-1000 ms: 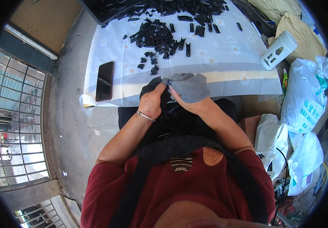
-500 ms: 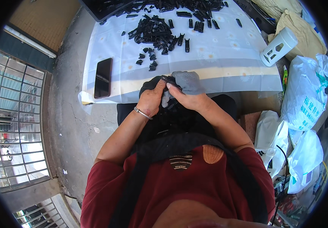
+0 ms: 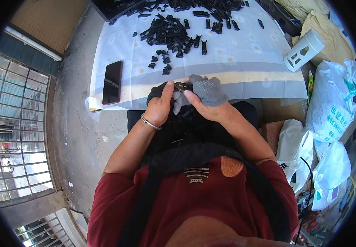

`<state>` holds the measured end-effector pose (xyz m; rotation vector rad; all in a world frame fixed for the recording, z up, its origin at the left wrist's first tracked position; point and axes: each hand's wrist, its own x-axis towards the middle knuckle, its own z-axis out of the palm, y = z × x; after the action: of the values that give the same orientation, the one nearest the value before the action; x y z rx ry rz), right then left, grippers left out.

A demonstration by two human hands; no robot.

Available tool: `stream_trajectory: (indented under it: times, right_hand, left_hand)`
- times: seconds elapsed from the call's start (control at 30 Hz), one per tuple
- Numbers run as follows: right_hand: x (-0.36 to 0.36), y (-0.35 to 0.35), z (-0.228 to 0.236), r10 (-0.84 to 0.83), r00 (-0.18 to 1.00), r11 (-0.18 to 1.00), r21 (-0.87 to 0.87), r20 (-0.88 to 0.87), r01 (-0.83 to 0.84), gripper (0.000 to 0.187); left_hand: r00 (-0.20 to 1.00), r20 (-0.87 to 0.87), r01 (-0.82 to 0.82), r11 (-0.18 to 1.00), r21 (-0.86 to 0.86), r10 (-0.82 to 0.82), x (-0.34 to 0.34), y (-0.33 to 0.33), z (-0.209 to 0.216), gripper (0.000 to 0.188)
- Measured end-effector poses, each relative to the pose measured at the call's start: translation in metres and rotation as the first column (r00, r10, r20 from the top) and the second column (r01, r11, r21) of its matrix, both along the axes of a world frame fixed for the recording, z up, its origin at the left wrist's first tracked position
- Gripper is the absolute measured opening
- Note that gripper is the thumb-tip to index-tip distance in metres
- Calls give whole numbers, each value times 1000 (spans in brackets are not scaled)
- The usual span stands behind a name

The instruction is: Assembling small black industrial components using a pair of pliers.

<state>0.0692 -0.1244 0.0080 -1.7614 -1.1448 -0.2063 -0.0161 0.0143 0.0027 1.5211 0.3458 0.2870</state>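
Observation:
At the near edge of the table, a small black plastic part (image 3: pixel 183 86) is held between my two hands. My left hand (image 3: pixel 160 105), in a partly black glove with the thumb bare, grips the part's left end. My right hand (image 3: pixel 207 95), in a grey dotted glove with a bare thumb, closes on its right end. Most of my fingertips are hidden behind the part and the gloves. Beyond my hands lie a few small black pieces (image 3: pixel 166 69) and a heap of black plastic parts (image 3: pixel 165 32).
A phone (image 3: pixel 112 82) lies on the table's left side. A white perforated cylinder (image 3: pixel 304 49) stands at the right edge. A black tray (image 3: pixel 112 9) and more black parts sit at the far side. Plastic bags (image 3: pixel 330 103) crowd the right. Dark cloth covers my lap (image 3: pixel 186 131).
My hands have drawn slightly apart, the left one shifting left. The black part between them shows more now.

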Motion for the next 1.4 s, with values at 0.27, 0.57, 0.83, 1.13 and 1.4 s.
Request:
stream_trajectory:
  times: [0.27, 0.57, 0.83, 1.13, 1.4]
  right_hand:
    - [8, -15, 15, 67, 922, 985, -174, 382, 0, 19]
    - [-4, -5, -10, 126, 924, 906, -422, 362, 42, 21]
    - [79, -3, 13, -41, 913, 766, -574, 407, 290, 29]
    - [127, 10, -10, 13, 772, 782, -488, 635, 388, 23]
    - [41, -6, -11, -83, 969, 926, -340, 234, 161, 22]
  left_hand:
    - [991, -2, 137, 985, 103, -137, 1, 10, 4, 38]
    - [981, -76, 180, 706, 685, -177, -6, 1, 18, 37]
    - [982, 15, -58, 227, 972, 187, 15, 53, -3, 36]
    - [985, -71, 44, 173, 984, 154, 46, 61, -14, 20]
    - [967, -152, -44, 723, 689, 205, 26, 38, 15, 22]
